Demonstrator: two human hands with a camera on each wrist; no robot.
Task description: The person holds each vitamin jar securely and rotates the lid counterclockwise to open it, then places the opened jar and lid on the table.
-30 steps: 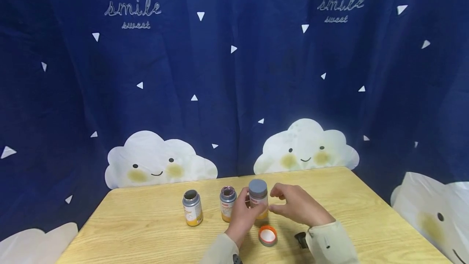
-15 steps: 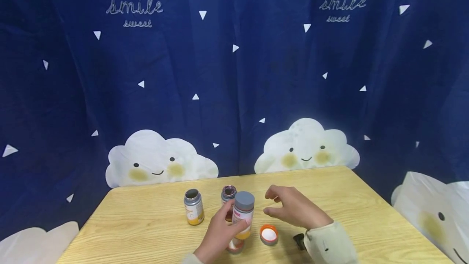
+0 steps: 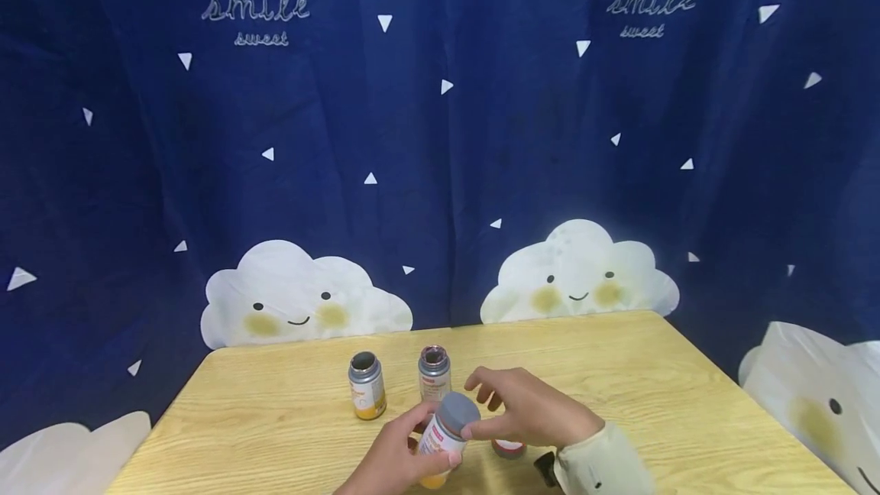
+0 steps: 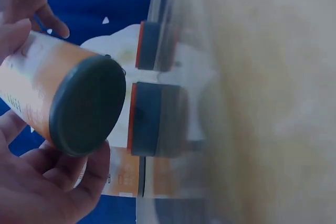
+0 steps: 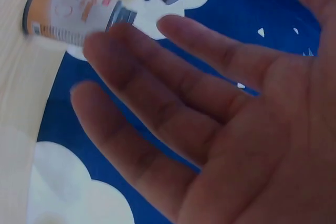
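Observation:
My left hand [image 3: 399, 453] grips a small labelled bottle [image 3: 442, 438] with a grey lid [image 3: 458, 412], held tilted to the right over the front of the table. The bottle's dark base [image 4: 88, 106] faces the left wrist camera. My right hand [image 3: 536, 411] is beside the lid, thumb tip right at its edge, fingers loosely bent above. In the right wrist view those fingers [image 5: 157, 108] are spread and hold nothing. Two lidless bottles stand upright behind: one on the left [image 3: 367, 392], one in the middle [image 3: 435, 380], partly covered by the held bottle.
A loose lid [image 3: 509, 449] with a red-orange rim lies below my right hand. The left wrist view shows two loose grey lids, one upper [image 4: 149, 45] and one lower [image 4: 147, 119]. A blue curtain [image 3: 440, 136] hangs behind the wooden table [image 3: 275, 418].
My left hand has brought the bottle toward the front left and tilted it. My right hand, apart from the bottle half a second ago, has followed to its lid.

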